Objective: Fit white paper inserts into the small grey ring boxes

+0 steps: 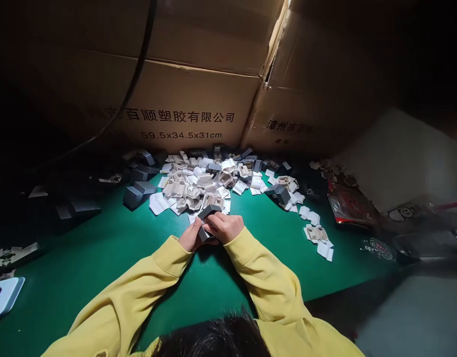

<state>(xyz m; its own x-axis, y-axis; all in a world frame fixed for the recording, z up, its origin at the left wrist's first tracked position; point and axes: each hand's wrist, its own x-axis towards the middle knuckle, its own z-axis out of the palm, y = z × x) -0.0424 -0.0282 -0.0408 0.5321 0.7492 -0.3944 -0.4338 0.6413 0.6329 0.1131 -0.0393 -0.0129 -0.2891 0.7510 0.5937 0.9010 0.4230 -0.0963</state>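
A small dark grey hinged box (209, 210) is held between my two hands above the green table, with its lid standing open. My left hand (190, 236) grips the box from the left, thumb along its side. My right hand (227, 227) is closed around the right side, its bent fingers reaching into the opening; whether they pinch anything inside is hidden. Just beyond my hands lies a heap of white folded papers and beige moulded inserts (191, 186). Another dark box (134, 197) rests left of the heap.
Large brown cardboard cartons (191, 99) wall off the back. More dark boxes (280, 192) and a string of paper inserts (316, 234) lie to the right. A red-and-clear packet (351, 206) sits at the far right, a white phone-like object (7, 296) at the left edge.
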